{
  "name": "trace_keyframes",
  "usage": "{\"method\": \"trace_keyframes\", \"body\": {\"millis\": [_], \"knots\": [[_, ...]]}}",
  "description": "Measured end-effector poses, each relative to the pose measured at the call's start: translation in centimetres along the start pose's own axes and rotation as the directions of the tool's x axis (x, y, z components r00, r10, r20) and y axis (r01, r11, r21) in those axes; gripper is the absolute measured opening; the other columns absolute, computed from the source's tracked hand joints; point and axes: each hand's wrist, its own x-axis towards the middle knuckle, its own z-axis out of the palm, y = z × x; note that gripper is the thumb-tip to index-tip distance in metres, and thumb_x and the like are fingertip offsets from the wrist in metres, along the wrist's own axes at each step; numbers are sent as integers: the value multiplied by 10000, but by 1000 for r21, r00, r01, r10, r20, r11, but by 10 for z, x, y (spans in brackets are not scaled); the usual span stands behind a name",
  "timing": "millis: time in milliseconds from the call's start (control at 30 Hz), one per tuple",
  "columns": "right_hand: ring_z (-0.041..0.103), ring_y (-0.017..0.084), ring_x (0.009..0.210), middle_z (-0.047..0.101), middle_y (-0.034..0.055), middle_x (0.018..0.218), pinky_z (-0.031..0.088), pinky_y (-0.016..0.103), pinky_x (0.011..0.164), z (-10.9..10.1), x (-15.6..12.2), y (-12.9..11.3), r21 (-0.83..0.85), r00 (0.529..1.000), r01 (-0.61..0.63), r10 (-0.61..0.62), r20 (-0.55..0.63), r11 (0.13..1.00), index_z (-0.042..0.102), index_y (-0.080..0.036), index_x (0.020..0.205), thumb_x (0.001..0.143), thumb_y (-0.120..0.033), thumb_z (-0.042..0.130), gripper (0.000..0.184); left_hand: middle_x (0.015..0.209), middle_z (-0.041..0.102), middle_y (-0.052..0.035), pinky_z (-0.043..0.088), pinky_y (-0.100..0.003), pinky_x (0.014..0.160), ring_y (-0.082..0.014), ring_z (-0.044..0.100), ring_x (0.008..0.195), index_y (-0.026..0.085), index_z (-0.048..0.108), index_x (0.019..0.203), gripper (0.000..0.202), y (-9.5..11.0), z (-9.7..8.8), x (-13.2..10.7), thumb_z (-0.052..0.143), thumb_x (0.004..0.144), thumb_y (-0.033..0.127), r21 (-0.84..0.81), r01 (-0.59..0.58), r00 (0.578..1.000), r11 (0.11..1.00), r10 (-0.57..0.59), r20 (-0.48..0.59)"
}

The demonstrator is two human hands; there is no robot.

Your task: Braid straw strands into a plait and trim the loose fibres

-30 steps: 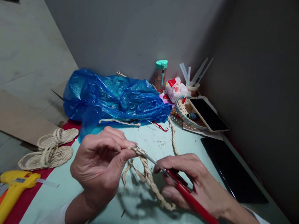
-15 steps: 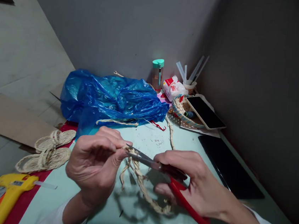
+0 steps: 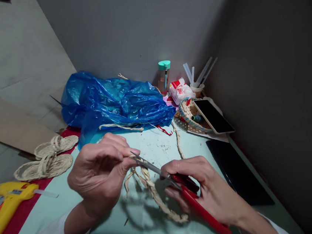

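Between thumb and fingertips, my left hand [image 3: 100, 170] pinches one end of a pale braided fibre cord [image 3: 155, 195]. The cord hangs down and curves to the right above the table, with loose strands dangling near the pinch. My right hand [image 3: 201, 185] grips red-handled scissors [image 3: 204, 211]. Their blades point left and lie close together across the cord, with the tips close to my left fingertips. Whether the blades have cut through the fibre cannot be made out.
A crumpled blue plastic bag [image 3: 118, 100] lies behind my hands. At left are small woven sandals [image 3: 53, 156] and a yellow glue gun [image 3: 13, 202]. Toward the right sit a shallow basket [image 3: 183, 110], a phone [image 3: 214, 116], a black tablet-like slab [image 3: 236, 172] and a bottle [image 3: 162, 76].
The scissor blades have closed together on the cord, and the handles have swung slightly right and down. My left hand keeps its pinch in nearly the same place.
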Motion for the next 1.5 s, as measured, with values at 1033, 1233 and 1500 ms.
{"method": "trace_keyframes", "body": {"millis": [1033,1233,1500], "knots": [[347,108,568,443,-24,650,271,256,543,5,-5,11,-242,964,230,-255,-78,943,506,-186,794,765,-23,490,167,742,751,-31,548,-348,596,-173,682,619,150,646,813,177,0,-1,-1,772,764,36,-25,-64,993,998,66,95],[357,115,572,448,-27,649,258,263,539,5,-5,13,-295,955,238,-278,-101,925,544,-181,838,744,-48,533,163,736,748,-30,546,-343,589,-166,675,609,144,639,758,172,0,-1,-1,776,755,41,-4,-70,993,998,70,99],[440,111,615,545,-11,682,299,236,563,5,0,4,-226,965,206,-236,-115,952,576,-177,842,825,-155,617,49,719,750,-16,549,-339,565,-163,672,595,155,654,728,168,0,0,-3,805,761,91,-5,-60,989,998,60,134]]}}
